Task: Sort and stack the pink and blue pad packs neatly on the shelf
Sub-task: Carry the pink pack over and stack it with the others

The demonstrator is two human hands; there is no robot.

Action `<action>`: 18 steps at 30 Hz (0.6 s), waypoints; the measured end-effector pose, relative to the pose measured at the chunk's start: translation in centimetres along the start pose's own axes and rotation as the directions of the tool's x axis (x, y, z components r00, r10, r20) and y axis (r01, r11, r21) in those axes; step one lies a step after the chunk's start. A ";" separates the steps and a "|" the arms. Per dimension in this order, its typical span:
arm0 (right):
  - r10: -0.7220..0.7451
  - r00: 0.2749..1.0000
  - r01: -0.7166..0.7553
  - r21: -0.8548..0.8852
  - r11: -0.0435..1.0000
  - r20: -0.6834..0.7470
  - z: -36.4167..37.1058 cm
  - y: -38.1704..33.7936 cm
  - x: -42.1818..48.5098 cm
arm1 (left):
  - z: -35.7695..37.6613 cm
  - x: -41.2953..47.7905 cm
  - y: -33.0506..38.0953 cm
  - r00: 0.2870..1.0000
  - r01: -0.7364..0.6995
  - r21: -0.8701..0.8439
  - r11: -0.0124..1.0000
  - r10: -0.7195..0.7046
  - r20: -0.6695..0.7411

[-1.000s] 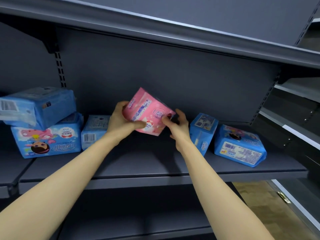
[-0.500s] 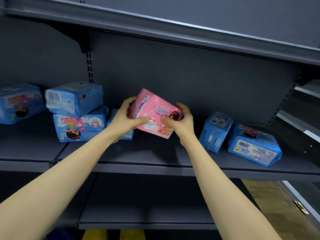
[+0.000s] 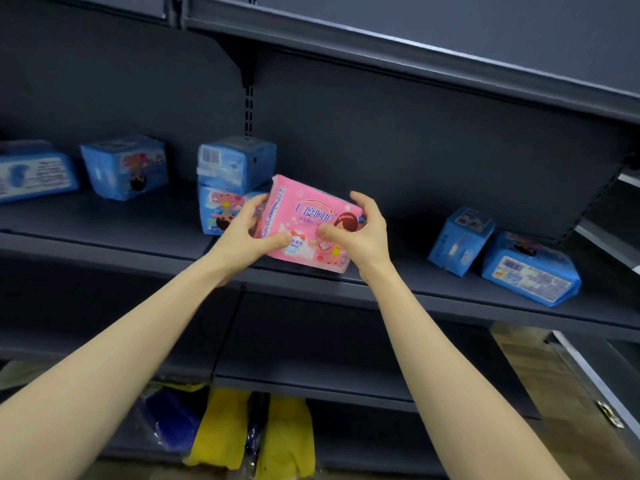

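Over the last second the pink pack has travelled left along the shelf, away from the upright blue pack and the flat blue pack near the shelf's right end, and it now sits close to the stack of two blue packs. It has also been turned: its printed face, steeply tipped a moment ago, now looks out toward the person and lies closer to level, the left end a little higher. This probably means the pack is being squared up for setting down, so the sorting of pink from blue is still at an early stage, with no other pink pack showing on this shelf. Both hands are grasping the pack. The left hand wraps its left end with the thumb pressed on the front, and the right hand curls over its right end, thumb also on the front. The pack thus lies squarely between the two grips, over the shelf's front edge. Whether its lower edge touches the shelf cannot be told. Its upper left corner overlaps the blue stack in this view, though contact there is unclear. Two more blue packs stand well apart, toward the left end.
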State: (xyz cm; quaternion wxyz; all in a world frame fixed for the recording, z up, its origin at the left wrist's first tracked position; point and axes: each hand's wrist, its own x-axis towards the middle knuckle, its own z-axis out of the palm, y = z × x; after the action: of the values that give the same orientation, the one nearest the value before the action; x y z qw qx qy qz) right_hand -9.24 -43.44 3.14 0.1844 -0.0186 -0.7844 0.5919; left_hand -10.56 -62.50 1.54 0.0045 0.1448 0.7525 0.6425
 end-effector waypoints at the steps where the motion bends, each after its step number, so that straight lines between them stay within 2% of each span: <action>1: 0.002 1.000 -0.002 -0.025 1.000 0.025 0.9 -0.4 -0.9 | -1.0 -1.2 0.0 1.000 0.018 0.039 0.999 -0.017 -0.008; 5: -0.025 0.988 0.049 -0.153 0.987 0.154 4.4 -1.9 -4.3 | -4.8 -5.9 -0.2 0.993 0.088 0.289 0.953 -0.059 -0.105; 7: -0.030 0.971 0.081 -0.207 0.975 0.237 6.7 -2.5 -6.2 | -6.9 -8.5 -0.5 0.981 0.147 0.361 0.921 -0.090 -0.170; 12: -0.088 0.884 0.238 -0.280 0.930 0.459 14.0 -4.1 -10.4 | -12.6 -15.5 -1.4 0.915 0.313 0.322 0.893 -0.192 -0.356; 18: -0.137 0.731 0.366 -0.215 0.905 0.668 22.7 -6.5 -15.0 | -19.4 -23.3 -2.0 0.787 0.479 0.257 0.839 -0.282 -0.549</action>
State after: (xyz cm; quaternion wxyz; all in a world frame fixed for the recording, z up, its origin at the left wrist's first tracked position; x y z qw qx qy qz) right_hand -1.07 -70.00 -0.04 -0.0197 0.2609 -0.8827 0.3904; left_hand 7.61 -86.71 -1.16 -0.0825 -0.1828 0.8522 0.4832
